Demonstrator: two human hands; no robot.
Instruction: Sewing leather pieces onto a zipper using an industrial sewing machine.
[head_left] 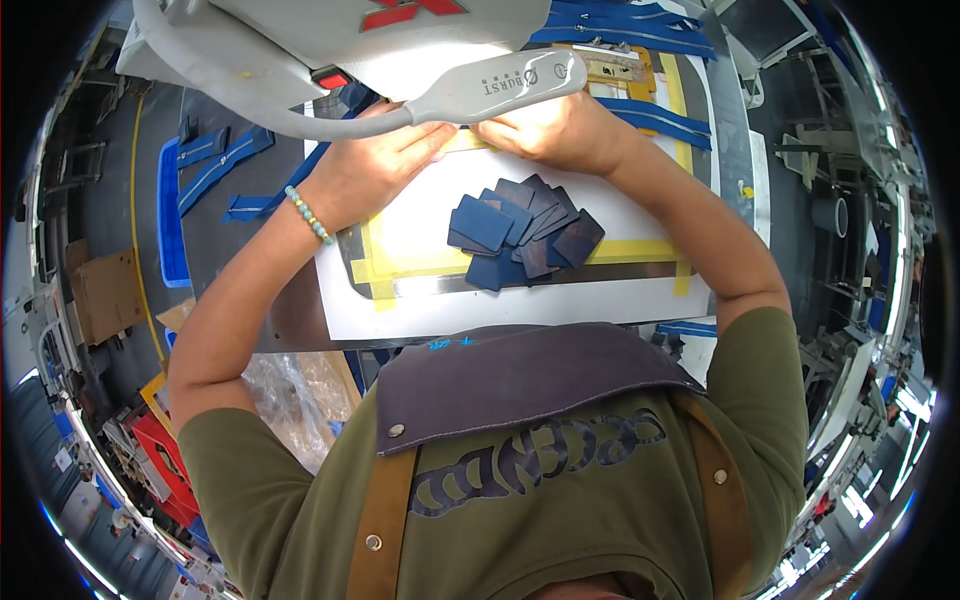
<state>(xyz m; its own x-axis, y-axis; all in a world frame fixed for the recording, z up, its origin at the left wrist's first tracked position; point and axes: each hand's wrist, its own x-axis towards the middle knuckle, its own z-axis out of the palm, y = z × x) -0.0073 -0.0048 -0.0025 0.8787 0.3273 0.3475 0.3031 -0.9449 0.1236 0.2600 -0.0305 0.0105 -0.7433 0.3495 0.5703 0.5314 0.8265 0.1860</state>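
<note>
My left hand (385, 168), with a beaded bracelet (308, 215) at its wrist, reaches under the sewing machine head (390, 35). Its fingers are bent and close together. My right hand (555, 135) faces it from the other side, fingers curled inward. The machine's lamp (500, 85) covers the fingertips of both hands, so whatever they pinch is hidden. A blue zipper strip (255, 206) runs toward my left hand from the left. Between my forearms, a loose pile of small dark blue fabric pieces (520, 225) lies on the white work surface (410, 240).
Yellow tape (620, 252) frames part of the white surface. More blue zipper strips (660, 122) lie beyond my right hand, beside a yellow-framed plate (625, 70). A blue bin (172, 220) stands at the left edge, with clear plastic bags (290, 395) below the table.
</note>
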